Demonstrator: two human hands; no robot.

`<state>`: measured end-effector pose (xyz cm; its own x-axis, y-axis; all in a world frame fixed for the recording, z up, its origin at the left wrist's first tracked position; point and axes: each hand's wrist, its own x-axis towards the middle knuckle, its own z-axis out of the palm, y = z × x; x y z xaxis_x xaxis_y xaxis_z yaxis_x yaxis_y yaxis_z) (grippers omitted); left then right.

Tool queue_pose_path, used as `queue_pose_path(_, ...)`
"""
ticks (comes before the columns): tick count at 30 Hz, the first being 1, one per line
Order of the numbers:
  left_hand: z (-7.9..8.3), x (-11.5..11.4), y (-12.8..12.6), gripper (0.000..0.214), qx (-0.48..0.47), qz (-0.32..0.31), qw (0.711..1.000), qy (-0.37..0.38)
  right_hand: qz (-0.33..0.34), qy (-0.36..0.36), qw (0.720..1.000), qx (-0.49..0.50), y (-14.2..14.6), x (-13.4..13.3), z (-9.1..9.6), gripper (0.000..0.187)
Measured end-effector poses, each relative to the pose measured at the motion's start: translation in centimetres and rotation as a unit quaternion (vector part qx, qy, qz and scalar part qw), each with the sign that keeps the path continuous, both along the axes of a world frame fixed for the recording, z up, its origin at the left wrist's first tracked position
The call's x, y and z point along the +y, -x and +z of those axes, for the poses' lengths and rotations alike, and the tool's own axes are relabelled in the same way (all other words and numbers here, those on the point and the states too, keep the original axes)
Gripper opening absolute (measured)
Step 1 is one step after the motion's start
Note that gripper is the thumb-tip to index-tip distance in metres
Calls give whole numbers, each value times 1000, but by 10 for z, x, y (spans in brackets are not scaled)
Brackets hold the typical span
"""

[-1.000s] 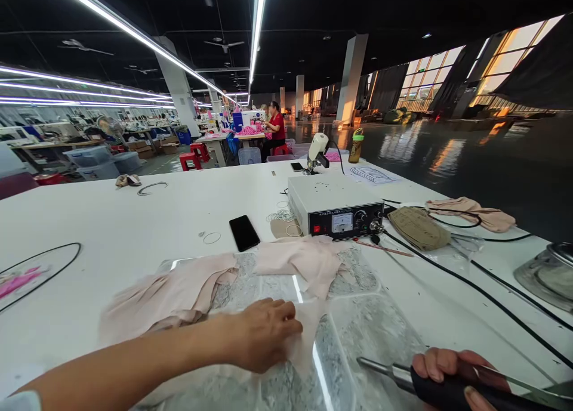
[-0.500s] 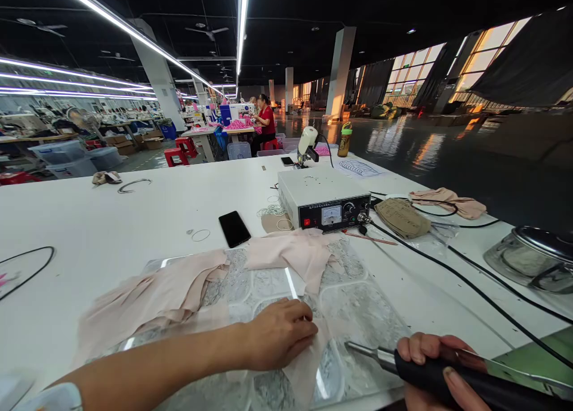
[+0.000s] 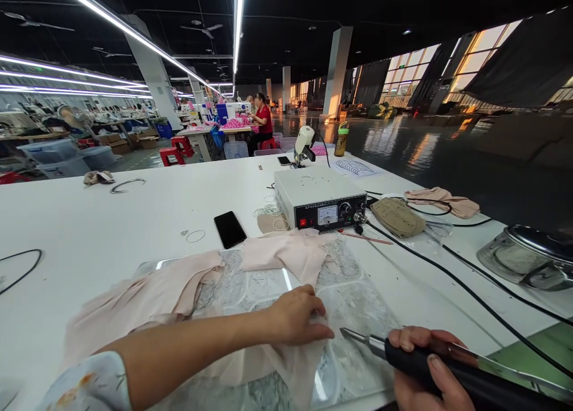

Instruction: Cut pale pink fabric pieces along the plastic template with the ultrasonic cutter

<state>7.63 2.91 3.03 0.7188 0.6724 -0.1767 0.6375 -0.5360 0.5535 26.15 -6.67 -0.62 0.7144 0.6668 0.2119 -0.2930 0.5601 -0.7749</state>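
My left hand [image 3: 298,317] lies over thin pale pink fabric [image 3: 307,363] on a clear sheet with a grey marbled look [image 3: 353,297]. Its thumb is stretched out, apart from the bent forefinger; the other fingers are partly hidden. My right hand [image 3: 430,363] is wrapped round the black handle of a corded-looking pen-type cutting tool [image 3: 465,372] with a pointed metal tip. That tip points left, just short of my left thumb. A shiny narrow strip [image 3: 505,366] runs alongside the handle. More pink pieces lie in a left pile [image 3: 147,291] and a back pile [image 3: 286,253].
A control box [image 3: 320,199] with a dial stands behind the sheet, its black cable [image 3: 430,259] running right. A phone [image 3: 230,229], a khaki cloth bundle [image 3: 398,216] and a glass pot [image 3: 528,259] are on the white table. A person in red sits farther back.
My left hand has shifted slightly right and up, its thumb now extended from the fingers. The fabric beneath it has bunched and moved. My right hand keeps its grip on the tool.
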Motion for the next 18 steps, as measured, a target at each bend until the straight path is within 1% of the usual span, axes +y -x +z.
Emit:
queue_pose_path(2, -4, 5, -11, 25, -10, 7, 1000, -4, -14, 0, 1000, 13, 1, 0, 2, 14)
queue_pose_path(4, -7, 6, -19, 7, -28, -1, 1000, -5, -22, 3, 1000, 21, 2, 0, 6, 15)
queue_pose_path(5, -8, 6, -20, 3, -39, -8, 999, -5, -26, 4, 999, 23, 2, 0, 8, 15)
queue_pose_path(8, -8, 4, -17, 13, -70, -27, 997, -12, -46, 4, 998, 31, 2, 0, 12, 15)
queue_pose_path(12, -8, -1, -1, 26, -99, -49, 993, -46, -73, 5, 997, 39, -1, -2, 16, 15)
queue_pose_path(15, -12, -7, 11, 26, -105, -79, 989, -68, -88, 11, 995, 45, -5, -2, 16, 16)
queue_pose_path(18, -16, -11, 12, 22, -98, -80, 988, -83, -96, 12, 994, 46, -7, -2, 14, 16)
